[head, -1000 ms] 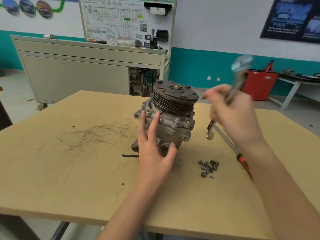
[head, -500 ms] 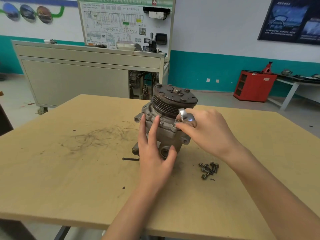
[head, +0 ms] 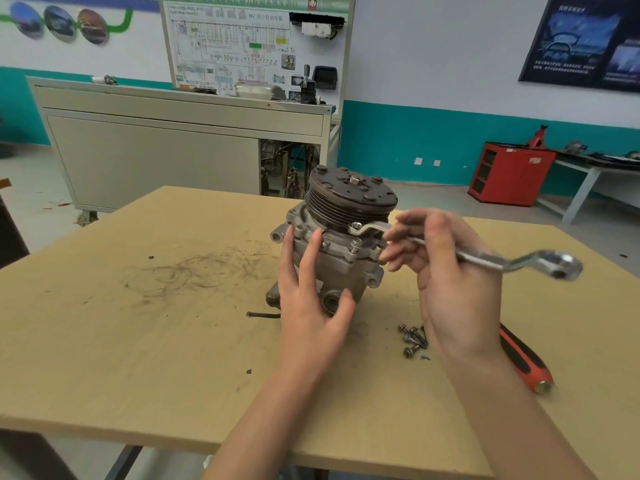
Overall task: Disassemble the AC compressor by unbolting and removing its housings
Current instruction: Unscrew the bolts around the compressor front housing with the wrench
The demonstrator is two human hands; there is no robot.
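The grey cast-metal AC compressor (head: 343,261) is stood upright on the tan wooden table (head: 138,341) and braced by the straight fingers of the left hand (head: 311,303). A silver offset ring wrench (head: 512,263), clasped in the curled right hand (head: 450,278), is set on a flange bolt. "HV" is legible on the white wiring-diagram board (head: 242,46) behind.

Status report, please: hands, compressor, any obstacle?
Left hand flat on grey metal AC compressor. Right hand grips silver offset ring wrench, ring end by black grooved pulley. Nothing blocking.
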